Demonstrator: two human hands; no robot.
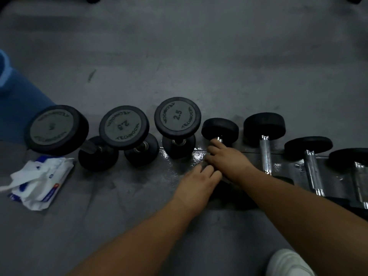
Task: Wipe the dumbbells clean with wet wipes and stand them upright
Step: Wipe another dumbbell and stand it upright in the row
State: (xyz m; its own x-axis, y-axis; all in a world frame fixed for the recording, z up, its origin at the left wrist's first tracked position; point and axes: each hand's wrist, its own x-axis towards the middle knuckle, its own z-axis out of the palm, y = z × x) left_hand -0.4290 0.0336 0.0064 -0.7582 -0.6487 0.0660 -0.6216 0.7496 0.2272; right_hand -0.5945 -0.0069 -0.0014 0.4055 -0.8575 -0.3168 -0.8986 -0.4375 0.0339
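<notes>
Closed grip at right hand (227, 158): fingers curled round the chrome handle of the fourth dumbbell (220, 129), just below its far head. Knuckles up, wrist straight, forearm in from lower right.

Touching it, left hand (199, 180): palm down, fingers (209, 170) fairly straight and together, tips against the right hand's near edge. Loose grip, not clenched, nothing seen pinched, underside hidden. Left forearm in from bottom centre, both forearms converging on the one handle.

Fourth dumbbell on its side on the floor (199, 66), handle pointing away from the body, near head mostly hidden under the two hands. Glossy wet patch (196, 156) on the floor right beside the hands.

To the left, three standing on end:
- third dumbbell (177, 116), marked 2.5
- second dumbbell (124, 126), marked 2.5
- first dumbbell (56, 129), larger, number blurred, looking tilted in the wide lens

To the right, three more on their sides, handles roughly parallel:
- fifth dumbbell (265, 154)
- sixth dumbbell (311, 168)
- seventh dumbbell (350, 157), cut by the frame edge

Open wet wipes pack (39, 182) on the floor at far left, near the first dumbbell's base, white wipes bunched on top. Blue object (18, 100) behind it at the left edge, not identifiable. White shoe (286, 263) at bottom right.
</notes>
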